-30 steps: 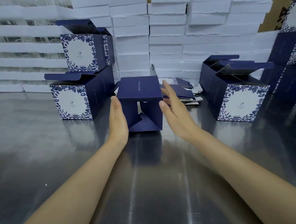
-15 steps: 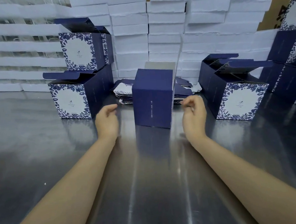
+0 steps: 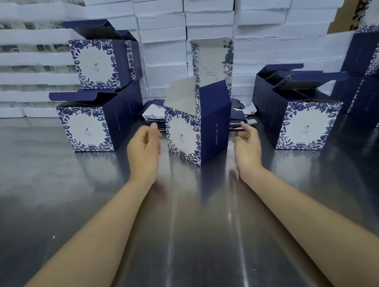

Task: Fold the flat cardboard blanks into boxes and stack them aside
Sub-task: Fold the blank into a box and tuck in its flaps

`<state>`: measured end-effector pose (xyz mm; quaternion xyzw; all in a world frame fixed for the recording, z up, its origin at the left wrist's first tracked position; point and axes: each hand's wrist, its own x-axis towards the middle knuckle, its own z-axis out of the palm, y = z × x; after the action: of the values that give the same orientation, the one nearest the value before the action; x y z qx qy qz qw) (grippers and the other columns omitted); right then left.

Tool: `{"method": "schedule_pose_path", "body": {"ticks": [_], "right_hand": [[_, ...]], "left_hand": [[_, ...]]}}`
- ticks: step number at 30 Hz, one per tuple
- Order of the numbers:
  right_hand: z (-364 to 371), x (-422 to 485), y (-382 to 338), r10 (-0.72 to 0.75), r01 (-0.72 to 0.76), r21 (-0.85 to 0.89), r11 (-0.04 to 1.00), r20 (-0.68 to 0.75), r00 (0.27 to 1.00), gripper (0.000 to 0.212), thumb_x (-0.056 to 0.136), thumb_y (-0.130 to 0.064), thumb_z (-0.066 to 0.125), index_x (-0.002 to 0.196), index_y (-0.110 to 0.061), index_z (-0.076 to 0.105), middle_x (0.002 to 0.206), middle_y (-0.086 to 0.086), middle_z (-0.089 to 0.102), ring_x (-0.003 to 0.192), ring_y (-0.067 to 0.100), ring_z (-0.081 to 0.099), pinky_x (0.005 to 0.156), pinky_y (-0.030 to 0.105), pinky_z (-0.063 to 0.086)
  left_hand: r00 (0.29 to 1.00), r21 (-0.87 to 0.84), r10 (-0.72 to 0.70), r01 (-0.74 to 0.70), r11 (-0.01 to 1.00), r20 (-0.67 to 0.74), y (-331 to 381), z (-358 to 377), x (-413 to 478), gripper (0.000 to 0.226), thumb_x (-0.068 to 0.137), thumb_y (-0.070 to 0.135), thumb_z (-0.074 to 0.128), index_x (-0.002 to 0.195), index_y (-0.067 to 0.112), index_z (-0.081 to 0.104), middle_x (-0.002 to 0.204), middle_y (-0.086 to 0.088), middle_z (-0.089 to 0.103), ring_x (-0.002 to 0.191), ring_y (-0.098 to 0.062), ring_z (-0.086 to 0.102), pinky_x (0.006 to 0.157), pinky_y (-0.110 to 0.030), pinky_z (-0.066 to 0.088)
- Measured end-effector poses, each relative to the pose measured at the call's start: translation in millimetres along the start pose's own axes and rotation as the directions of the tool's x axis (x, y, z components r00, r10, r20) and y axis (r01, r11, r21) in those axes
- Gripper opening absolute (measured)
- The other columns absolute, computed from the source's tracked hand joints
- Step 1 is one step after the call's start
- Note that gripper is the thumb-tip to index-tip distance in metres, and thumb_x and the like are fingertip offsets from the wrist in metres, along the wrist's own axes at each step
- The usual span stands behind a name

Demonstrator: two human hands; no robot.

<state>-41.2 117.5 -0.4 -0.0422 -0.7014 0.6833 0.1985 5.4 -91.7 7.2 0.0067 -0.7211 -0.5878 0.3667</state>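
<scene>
A folded box stands upright on the steel surface, lid flap raised. The left hand and right hand sit just beside it, fingers loosely curled, gripping nothing. Flat blanks lie behind.

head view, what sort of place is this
Most likely a packaging workshop: a steel worktable, identical blue floral boxes stacked at its left, and tall rows of white foam-like slabs piled behind them.
</scene>
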Motion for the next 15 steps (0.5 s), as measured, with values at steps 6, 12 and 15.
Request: {"method": "schedule_pose_path", "body": {"ticks": [6, 12, 15], "right_hand": [[7.5, -11.2, -11.9, -0.001, -0.061, 0.165, 0.984, 0.353, 0.936, 0.038, 0.104, -0.031, 0.039, 0.141, -0.024, 0.044, 0.141, -0.003, 0.047, 0.115, 0.012, 0.052, 0.086, 0.026, 0.049], [9.8, -22.5, -11.7, -0.107, 0.068, 0.092, 0.993, 0.522, 0.846, 0.065, 0.093, -0.028, 0.062, 0.150, -0.020, 0.032, 0.148, -0.007, 0.043, 0.132, 0.005, 0.043, 0.114, 0.036, 0.034], [11.1, -25.8, -7.8, -0.176, 0.204, -0.003, 0.979, 0.489, 0.855, 0.067, 0.087, -0.004, 0.065, 0.144, -0.011, 0.032, 0.140, -0.004, 0.050, 0.115, -0.009, 0.052, 0.106, 0.029, 0.042]], "left_hand": [[0.931, 0.016, -0.180, 0.184, 0.983, 0.317, -4.4, 9.2, -2.5, 0.084, 0.092, 0.036, 0.061, 0.154, 0.020, 0.007, 0.157, 0.008, 0.024, 0.138, -0.002, 0.027, 0.114, -0.024, 0.022], [0.929, 0.113, -0.216, 0.191, 0.975, 0.300, 7.8, 15.1, -5.8, 0.063, 0.098, 0.054, 0.038, 0.151, 0.038, 0.008, 0.144, 0.001, 0.022, 0.125, -0.012, 0.036, 0.104, -0.029, 0.026], [0.957, -0.046, -0.161, 0.177, 0.983, 0.242, 17.3, 15.9, -10.6, 0.053, 0.092, 0.054, 0.045, 0.131, 0.023, 0.027, 0.134, -0.001, 0.033, 0.120, -0.007, 0.041, 0.103, -0.023, 0.035]]}}
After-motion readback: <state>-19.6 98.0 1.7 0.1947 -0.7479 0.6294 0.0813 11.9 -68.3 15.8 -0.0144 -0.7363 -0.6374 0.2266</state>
